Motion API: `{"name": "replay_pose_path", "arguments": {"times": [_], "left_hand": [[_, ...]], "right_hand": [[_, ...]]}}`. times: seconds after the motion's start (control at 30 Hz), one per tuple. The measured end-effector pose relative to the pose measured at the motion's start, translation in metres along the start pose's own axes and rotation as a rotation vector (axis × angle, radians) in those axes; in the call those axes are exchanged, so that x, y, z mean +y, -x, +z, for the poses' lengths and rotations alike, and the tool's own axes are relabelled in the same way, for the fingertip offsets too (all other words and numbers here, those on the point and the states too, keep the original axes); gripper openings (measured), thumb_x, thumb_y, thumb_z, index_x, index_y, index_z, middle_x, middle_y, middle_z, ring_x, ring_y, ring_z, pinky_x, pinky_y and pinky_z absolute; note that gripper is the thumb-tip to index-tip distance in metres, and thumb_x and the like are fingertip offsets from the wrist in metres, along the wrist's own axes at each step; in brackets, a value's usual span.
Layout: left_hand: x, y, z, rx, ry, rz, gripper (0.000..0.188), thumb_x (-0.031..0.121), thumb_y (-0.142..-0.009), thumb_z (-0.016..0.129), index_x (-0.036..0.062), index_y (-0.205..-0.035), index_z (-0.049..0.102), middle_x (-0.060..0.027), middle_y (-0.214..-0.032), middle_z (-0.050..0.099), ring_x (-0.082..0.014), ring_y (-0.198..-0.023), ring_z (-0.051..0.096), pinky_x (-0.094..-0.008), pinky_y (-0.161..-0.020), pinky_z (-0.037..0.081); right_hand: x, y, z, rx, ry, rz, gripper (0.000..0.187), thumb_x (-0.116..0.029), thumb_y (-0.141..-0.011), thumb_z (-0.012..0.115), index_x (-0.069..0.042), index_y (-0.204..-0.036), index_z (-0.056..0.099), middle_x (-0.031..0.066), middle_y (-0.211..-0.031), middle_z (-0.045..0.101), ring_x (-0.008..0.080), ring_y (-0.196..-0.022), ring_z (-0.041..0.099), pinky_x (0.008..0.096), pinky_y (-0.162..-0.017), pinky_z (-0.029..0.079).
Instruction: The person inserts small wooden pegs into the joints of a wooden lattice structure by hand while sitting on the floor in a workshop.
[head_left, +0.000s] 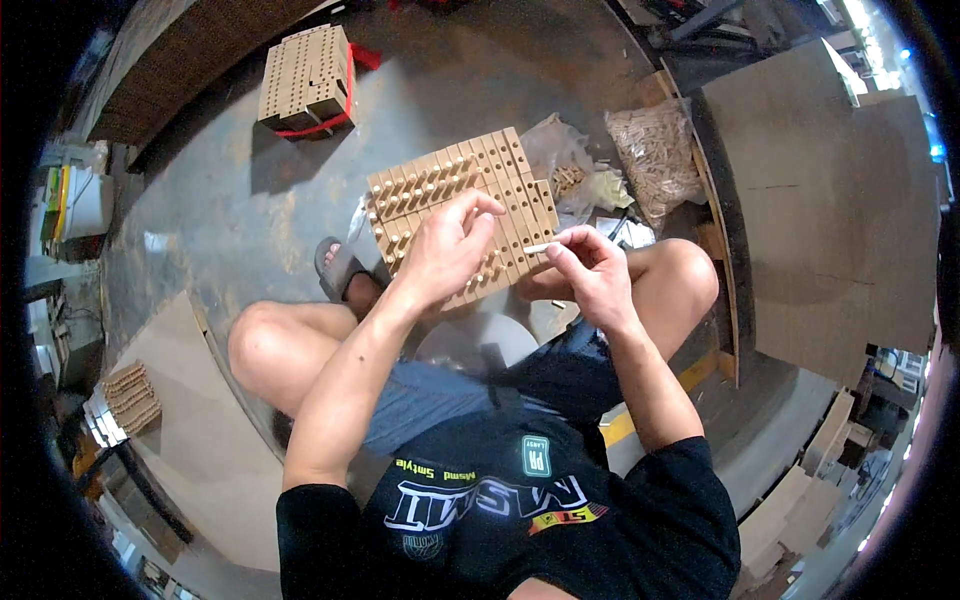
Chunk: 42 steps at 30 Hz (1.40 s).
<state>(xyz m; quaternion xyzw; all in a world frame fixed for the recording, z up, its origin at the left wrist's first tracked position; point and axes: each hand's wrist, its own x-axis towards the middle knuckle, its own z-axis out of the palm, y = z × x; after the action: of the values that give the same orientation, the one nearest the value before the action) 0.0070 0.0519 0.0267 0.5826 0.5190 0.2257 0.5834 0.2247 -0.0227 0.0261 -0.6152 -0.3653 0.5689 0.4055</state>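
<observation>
Several drilled wooden strips (541, 200) lie side by side as a tilted slab in front of me, above my legs. Rows of wooden dowels (432, 180) stand in the holes on its left and near parts, while holes toward the right show bare. Between thumb and fingers of my right hand (597, 278) is a pale wooden dowel (538, 248), held at the slab's right edge. My left hand (447, 245) rests over the middle of the slab with its fingers curled in. Whatever those fingers hold, if anything, is hidden under the hand.
A clear bag of dowels (652, 150) lies beyond my right knee, with an opened plastic bag (560, 160) beside the slab. A red-strapped stack of drilled blocks (305, 80) stands at the far left. Large boards (815, 240) flank the right side. A sandalled foot (345, 272) is left of the slab.
</observation>
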Motion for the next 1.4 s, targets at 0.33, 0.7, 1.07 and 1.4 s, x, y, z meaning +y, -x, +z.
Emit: {"name": "replay_pose_path", "arguments": {"times": [0.33,0.7,1.07,1.4], "left_hand": [[-0.003,-0.001,0.0,0.021,-0.041,0.044,0.027,0.024,-0.098,0.054,0.0069,-0.115,0.067,-0.0019,-0.069,0.059,-0.0109,-0.063,0.055,-0.0324,-0.061,0.045],[-0.002,0.0,-0.001,-0.022,0.008,-0.01,0.021,0.019,-0.101,0.056,0.007,-0.114,0.066,0.0004,-0.078,0.057,-0.0068,-0.069,0.05,-0.0261,-0.064,0.043],[-0.001,0.001,0.001,0.012,-0.056,0.054,0.021,0.019,-0.101,0.055,0.0072,-0.115,0.066,-0.0002,-0.078,0.059,-0.0073,-0.068,0.051,-0.0268,-0.063,0.044],[-0.007,0.007,0.001,-0.154,0.289,0.007,0.043,0.031,-0.106,0.042,0.0054,-0.138,0.055,-0.0024,-0.079,0.059,-0.0113,-0.074,0.057,-0.0287,-0.074,0.049]], "right_hand": [[0.007,-0.012,-0.004,-0.052,0.825,-0.656,0.015,-0.014,-0.085,0.078,-0.003,-0.092,0.069,0.0124,-0.086,0.067,0.0315,-0.081,0.065,0.0402,-0.074,0.051],[0.001,-0.009,0.008,-0.05,0.989,-0.688,0.015,-0.018,-0.083,0.08,-0.011,-0.088,0.068,0.0015,-0.084,0.067,0.0229,-0.079,0.065,0.036,-0.073,0.047],[-0.008,-0.012,0.021,-0.118,1.298,-0.723,0.012,-0.025,-0.079,0.076,-0.016,-0.083,0.069,-0.0016,-0.081,0.063,0.0198,-0.085,0.062,0.038,-0.079,0.043],[-0.052,-0.013,0.013,-0.117,0.613,-0.38,0.026,-0.014,-0.09,0.075,-0.002,-0.112,0.072,0.0078,-0.098,0.07,0.0155,-0.087,0.066,0.0323,-0.076,0.055]]}}
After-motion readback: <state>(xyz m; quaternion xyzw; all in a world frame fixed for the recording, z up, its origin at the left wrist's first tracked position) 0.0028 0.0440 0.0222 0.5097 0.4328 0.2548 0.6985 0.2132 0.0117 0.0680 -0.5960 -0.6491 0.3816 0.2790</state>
